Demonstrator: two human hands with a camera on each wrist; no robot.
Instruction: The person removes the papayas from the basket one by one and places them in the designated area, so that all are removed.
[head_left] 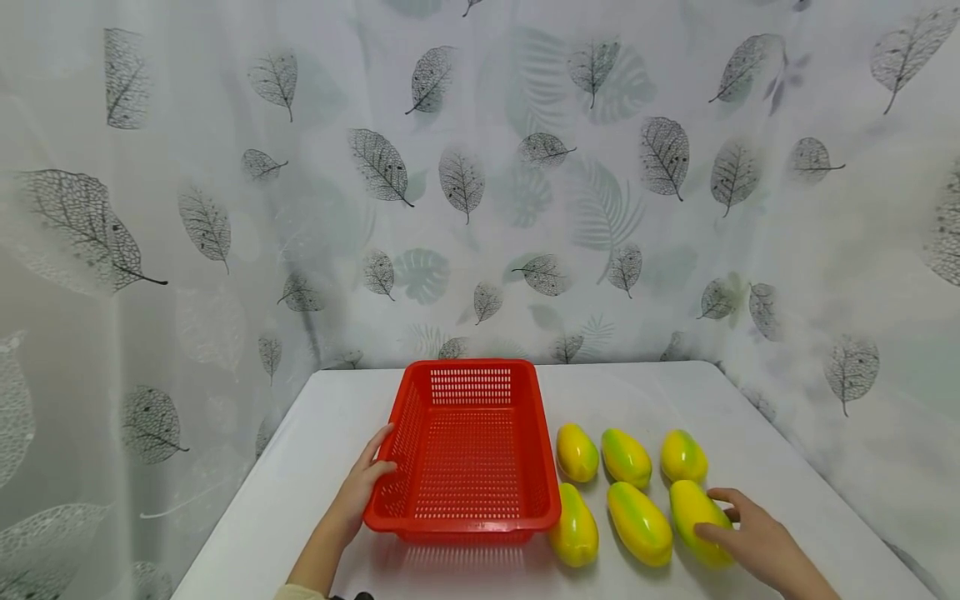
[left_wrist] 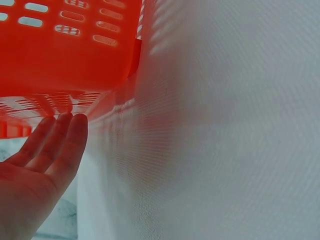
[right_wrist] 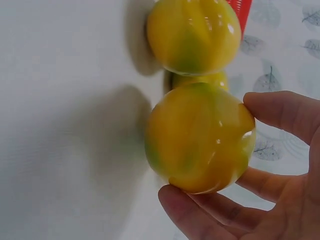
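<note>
My left hand point(head_left: 356, 492) is at the left side of a red plastic basket point(head_left: 386, 523), touching its rim. In the left wrist view, the fingers point(left_wrist: 67, 145) are straight and rest against the basket's outer side wall. My right hand point(head_left: 761, 537) grips the nearest right papaya point(head_left: 693, 512), yellow with green streaks. The right wrist view shows thumb and fingers on opposite sides of this papaya point(right_wrist: 200, 140). Several more papayas lie beside it in two rows, among them one next to it point(head_left: 640, 523) and one behind it point(head_left: 683, 456).
The white table point(head_left: 637, 392) carries the basket at its middle and the papayas to the right. One papaya point(head_left: 575, 527) lies close against the basket's right side. A leaf-patterned curtain point(head_left: 480, 233) hangs behind and along both sides.
</note>
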